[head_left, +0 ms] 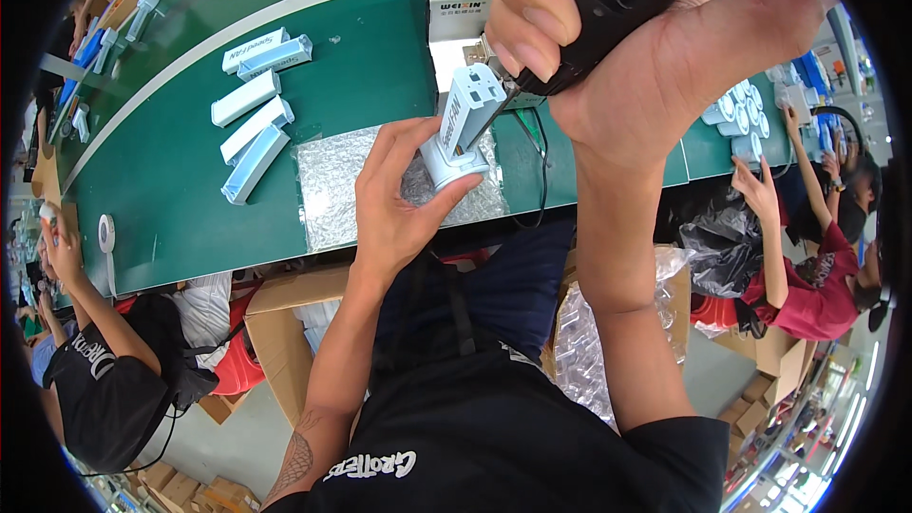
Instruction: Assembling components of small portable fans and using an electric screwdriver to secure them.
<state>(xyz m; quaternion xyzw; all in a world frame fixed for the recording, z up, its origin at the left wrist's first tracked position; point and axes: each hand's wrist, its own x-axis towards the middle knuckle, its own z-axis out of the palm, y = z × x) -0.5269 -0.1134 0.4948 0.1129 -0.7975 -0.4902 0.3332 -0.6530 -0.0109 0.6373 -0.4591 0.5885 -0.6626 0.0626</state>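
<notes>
My left hand [397,192] is closed around the round base of a light blue plastic housing [466,100], steadying it upright over a silvery bubble-wrap mat [334,192]. My right hand [617,85] grips a black electric screwdriver [608,8], held close to the head view. Its thin metal shaft slants down to the left into the open side of the housing. The tip is hidden inside the part. Several similar light blue housing pieces [255,160] lie on the green table [361,76] to the left.
A white machine [458,11] stands behind the housing, and a black cable [544,171] hangs over the table edge. A tape roll [106,233] lies at left. Cardboard boxes [285,361] flank my lap. Co-workers sit at both sides; round white parts [736,112] are grouped at right.
</notes>
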